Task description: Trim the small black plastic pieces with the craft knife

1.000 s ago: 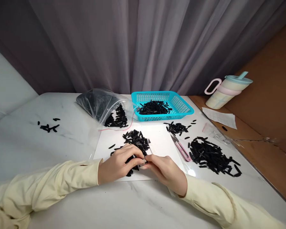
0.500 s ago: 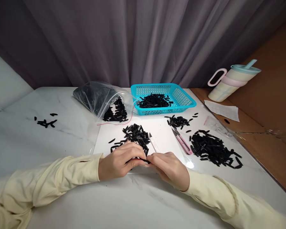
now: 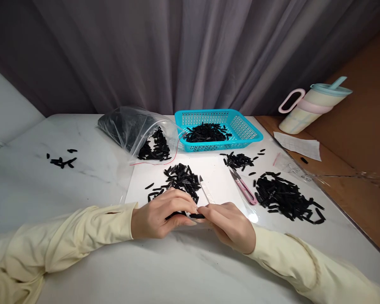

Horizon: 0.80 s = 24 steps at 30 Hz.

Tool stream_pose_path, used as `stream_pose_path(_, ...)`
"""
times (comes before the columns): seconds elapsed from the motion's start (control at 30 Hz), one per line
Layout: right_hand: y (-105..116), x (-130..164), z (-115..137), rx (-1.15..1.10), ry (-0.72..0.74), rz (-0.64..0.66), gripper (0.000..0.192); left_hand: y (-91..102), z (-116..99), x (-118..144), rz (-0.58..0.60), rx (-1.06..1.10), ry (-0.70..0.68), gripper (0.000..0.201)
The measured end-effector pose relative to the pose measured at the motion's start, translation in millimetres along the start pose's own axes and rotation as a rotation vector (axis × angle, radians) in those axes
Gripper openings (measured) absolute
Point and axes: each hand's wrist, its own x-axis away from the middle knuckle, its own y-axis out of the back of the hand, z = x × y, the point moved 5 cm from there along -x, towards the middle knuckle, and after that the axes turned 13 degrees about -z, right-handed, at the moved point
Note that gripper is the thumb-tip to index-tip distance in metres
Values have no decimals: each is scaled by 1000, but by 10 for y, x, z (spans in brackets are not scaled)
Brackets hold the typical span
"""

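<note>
My right hand (image 3: 229, 221) pinches a short black strip-like piece (image 3: 196, 215) between thumb and fingers. At that piece's left end, my left hand (image 3: 164, 213) curls its thumb and index finger around it. More black shows inside the left hand's curl, partly hidden. Just beyond my hands, a pile of black pieces (image 3: 182, 177) lies on a white sheet (image 3: 217, 166). A small knife (image 3: 206, 190) with a white handle rests beside that pile. Pink thread snips (image 3: 245, 188) lie to the right of the sheet's middle.
Behind stands a blue basket (image 3: 221, 147) holding black pieces, with an open zip bag (image 3: 123, 126) of them to its left. More piles (image 3: 285, 196) lie at right, and a few pieces (image 3: 63, 162) at left. A tumbler (image 3: 310, 107) and paper (image 3: 297, 145) are far right.
My right hand has shifted slightly right, and more of the black piece shows between my hands. The gap between my left thumb and index finger has widened a little.
</note>
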Motion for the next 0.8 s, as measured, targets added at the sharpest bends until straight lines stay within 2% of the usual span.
stream_pose_path(0.4, -7, 25, 0, -29, 3, -2, 19, 11, -2, -2, 11, -14, -26, 25)
stream_pose_path(0.8, 0, -13, 18, -38, -1, -22, 23, -8, 1, -6, 20, -104, -61, 16)
